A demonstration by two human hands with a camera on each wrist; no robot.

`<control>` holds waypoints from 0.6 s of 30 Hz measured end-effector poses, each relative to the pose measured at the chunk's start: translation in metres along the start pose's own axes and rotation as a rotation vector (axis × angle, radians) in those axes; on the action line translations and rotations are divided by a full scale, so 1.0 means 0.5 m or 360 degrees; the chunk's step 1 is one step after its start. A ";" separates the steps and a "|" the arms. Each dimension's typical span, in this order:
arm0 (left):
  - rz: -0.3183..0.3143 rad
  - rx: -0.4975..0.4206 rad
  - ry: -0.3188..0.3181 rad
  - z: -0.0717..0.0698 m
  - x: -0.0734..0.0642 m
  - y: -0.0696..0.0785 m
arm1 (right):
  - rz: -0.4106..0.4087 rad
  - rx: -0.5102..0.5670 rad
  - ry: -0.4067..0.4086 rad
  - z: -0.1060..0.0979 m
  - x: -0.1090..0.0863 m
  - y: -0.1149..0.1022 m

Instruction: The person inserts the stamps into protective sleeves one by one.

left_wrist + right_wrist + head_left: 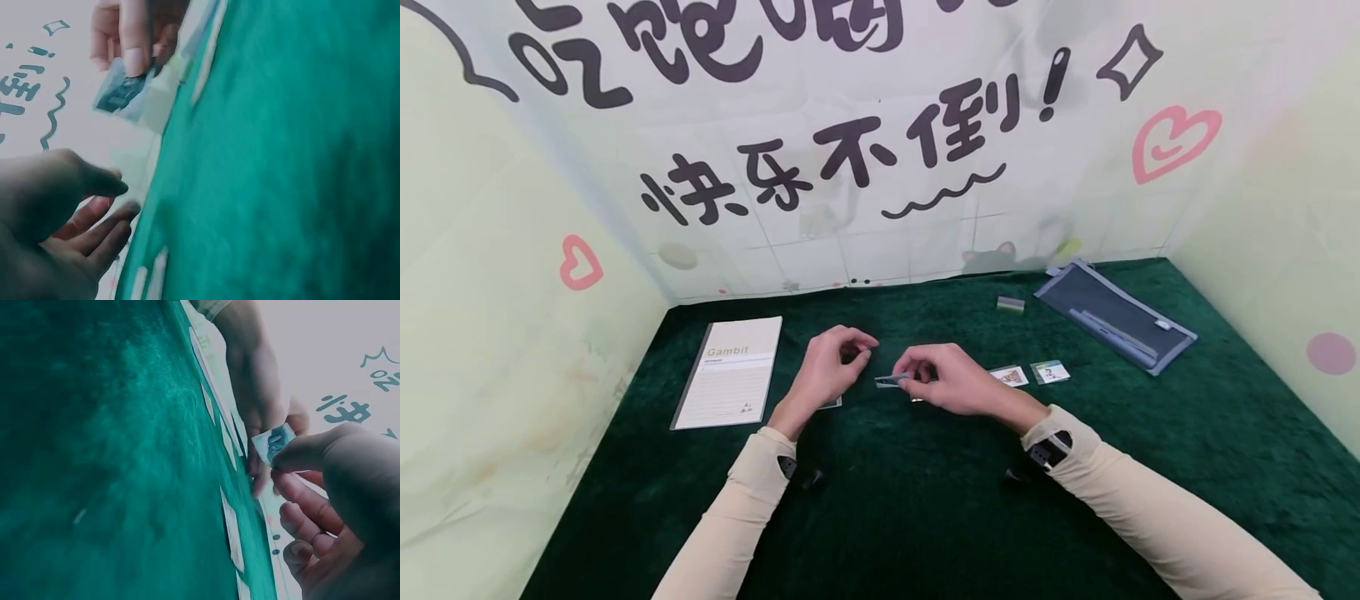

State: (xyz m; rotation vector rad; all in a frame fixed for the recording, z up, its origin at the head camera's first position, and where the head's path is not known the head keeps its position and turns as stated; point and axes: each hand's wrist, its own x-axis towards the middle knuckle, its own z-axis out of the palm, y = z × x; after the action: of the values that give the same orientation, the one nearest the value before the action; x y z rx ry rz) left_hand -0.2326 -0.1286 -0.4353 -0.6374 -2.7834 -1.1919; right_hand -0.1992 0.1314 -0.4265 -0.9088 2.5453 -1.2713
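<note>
Between thumb and fingers my right hand [951, 379] pinches a postage stamp [274, 444], small and bluish with a serrated edge. In the left wrist view the stamp's dark blue picture [122, 94] faces the camera. My left hand [829, 367] hovers just left of it, thumb and fingers loosely bent and apart, with nothing between them. A small flat piece [832, 403] shows partly from under the left wrist. Another lies mostly hidden below the right hand. Beside the right wrist are two small picture pieces, one partly covered [1012, 377] and one in full view [1050, 372].
A white notebook [737, 379] marked Gambit lies at the left on the dark green cloth [910, 517]. Toward the back right is a blue mesh zip pouch [1105, 304], with a small striped piece [1011, 304] near it. Printed fabric walls [820, 242] enclose the table.
</note>
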 end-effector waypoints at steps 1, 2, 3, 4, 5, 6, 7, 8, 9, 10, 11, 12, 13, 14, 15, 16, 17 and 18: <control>0.0014 -0.0036 -0.0009 0.000 -0.003 0.006 | -0.0009 0.0003 0.0008 -0.004 -0.009 0.001; 0.0030 -0.0078 -0.0022 0.000 -0.007 0.014 | -0.0019 0.0007 0.0019 -0.008 -0.018 0.002; 0.0045 -0.0119 -0.0036 0.001 -0.011 0.022 | -0.0025 0.0011 0.0029 -0.011 -0.029 0.005; 0.0062 -0.0159 -0.0052 0.003 -0.015 0.031 | -0.0024 0.0017 0.0042 -0.015 -0.040 0.008; 0.0073 -0.0201 -0.0075 0.007 -0.020 0.040 | -0.0020 0.0022 0.0055 -0.018 -0.051 0.011; 0.0081 -0.0258 -0.0104 0.010 -0.025 0.050 | -0.0013 0.0029 0.0069 -0.021 -0.062 0.015; 0.0077 -0.0318 -0.0135 0.015 -0.031 0.059 | -0.0005 0.0039 0.0080 -0.024 -0.073 0.019; 0.0068 -0.0397 -0.0172 0.021 -0.037 0.067 | 0.0005 0.0048 0.0089 -0.026 -0.083 0.022; 0.0054 -0.0494 -0.0212 0.027 -0.044 0.073 | 0.0018 0.0054 0.0099 -0.028 -0.093 0.027; 0.0038 -0.0599 -0.0252 0.034 -0.052 0.080 | 0.0034 0.0065 0.0108 -0.029 -0.101 0.030; 0.0017 -0.0704 -0.0288 0.041 -0.060 0.085 | 0.0051 0.0078 0.0115 -0.030 -0.109 0.033; -0.0002 -0.0806 -0.0314 0.048 -0.068 0.089 | 0.0070 0.0095 0.0120 -0.031 -0.116 0.036; -0.0024 -0.0896 -0.0334 0.055 -0.076 0.092 | 0.0086 0.0118 0.0121 -0.033 -0.122 0.038; -0.0044 -0.0969 -0.0354 0.060 -0.084 0.094 | 0.0101 0.0144 0.0121 -0.034 -0.127 0.040; -0.0065 -0.1029 -0.0369 0.065 -0.091 0.096 | 0.0112 0.0174 0.0120 -0.034 -0.132 0.042; -0.0084 -0.1060 -0.0375 0.070 -0.097 0.097 | 0.0123 0.0208 0.0117 -0.034 -0.135 0.043; -0.0105 -0.1075 -0.0379 0.074 -0.103 0.096 | 0.0129 0.0252 0.0114 -0.034 -0.138 0.044; -0.0129 -0.1076 -0.0377 0.077 -0.107 0.094 | 0.0127 0.0305 0.0108 -0.032 -0.140 0.046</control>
State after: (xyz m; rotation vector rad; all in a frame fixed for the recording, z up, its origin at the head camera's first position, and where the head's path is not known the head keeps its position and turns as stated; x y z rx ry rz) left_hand -0.1609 -0.0915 -0.4410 -0.7384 -2.5538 -2.2367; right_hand -0.1594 0.1935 -0.4429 -0.7294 2.4285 -1.5136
